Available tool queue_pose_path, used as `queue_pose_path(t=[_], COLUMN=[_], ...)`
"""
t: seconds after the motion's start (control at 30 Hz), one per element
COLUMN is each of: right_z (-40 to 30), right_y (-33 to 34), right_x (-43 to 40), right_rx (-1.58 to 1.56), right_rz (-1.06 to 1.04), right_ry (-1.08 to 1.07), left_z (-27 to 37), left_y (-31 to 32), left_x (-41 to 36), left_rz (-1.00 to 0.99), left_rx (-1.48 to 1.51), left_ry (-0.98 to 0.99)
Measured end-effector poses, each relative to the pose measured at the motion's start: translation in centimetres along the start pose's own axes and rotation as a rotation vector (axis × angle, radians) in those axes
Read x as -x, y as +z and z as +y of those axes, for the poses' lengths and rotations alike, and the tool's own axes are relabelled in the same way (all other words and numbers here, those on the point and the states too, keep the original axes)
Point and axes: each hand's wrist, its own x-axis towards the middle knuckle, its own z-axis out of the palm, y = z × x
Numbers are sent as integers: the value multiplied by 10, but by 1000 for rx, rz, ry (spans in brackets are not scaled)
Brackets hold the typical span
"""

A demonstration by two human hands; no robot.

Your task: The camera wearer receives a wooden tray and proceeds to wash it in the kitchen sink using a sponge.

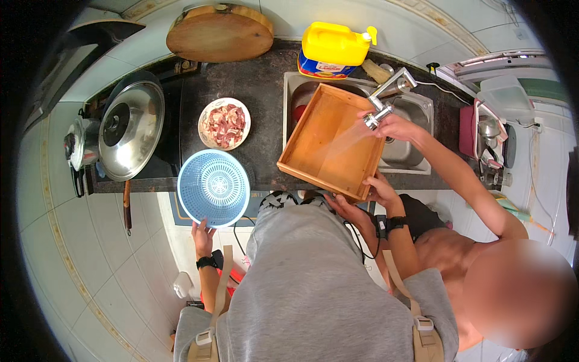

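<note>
My left hand [203,237] grips the near rim of a light blue plastic colander [215,188], which is tilted so its bare inside shows. With my right hand [383,192] I hold the near right corner of a shallow wooden tray [337,140]. The tray slants across the stainless steel sink [425,135]. A person beside me supports its near edge with one hand [350,210]. That person's other hand [396,127] holds the chrome faucet head [377,116], and water sprays from it into the tray.
A bowl of cut raw meat [225,124] stands behind the colander. To the left are a lidded wok [131,131] and a pot [83,142]. A round wooden chopping board [220,34] and a yellow jug [334,47] stand along the back wall. A dish rack [470,129] is at right.
</note>
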Motion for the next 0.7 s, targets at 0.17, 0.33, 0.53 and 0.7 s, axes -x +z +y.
queue_pose_path(t=[0.17, 0.33, 0.53, 0.7], right_z=[15, 22, 29, 37], right_y=[-6, -6, -12, 3], right_x=[-6, -9, 1, -18], right_rx=[-20, -6, -118, -140], right_rz=[3, 6, 43, -46], right_ry=[-37, -48, -60, -54], left_z=[-11, -44, -90, -130], left_y=[13, 8, 4, -40], left_x=[0, 22, 39, 9], left_rz=[-73, -32, -162, -416], left_rx=[119, 302, -480, -844], left_ry=[-34, -258, -462, -161])
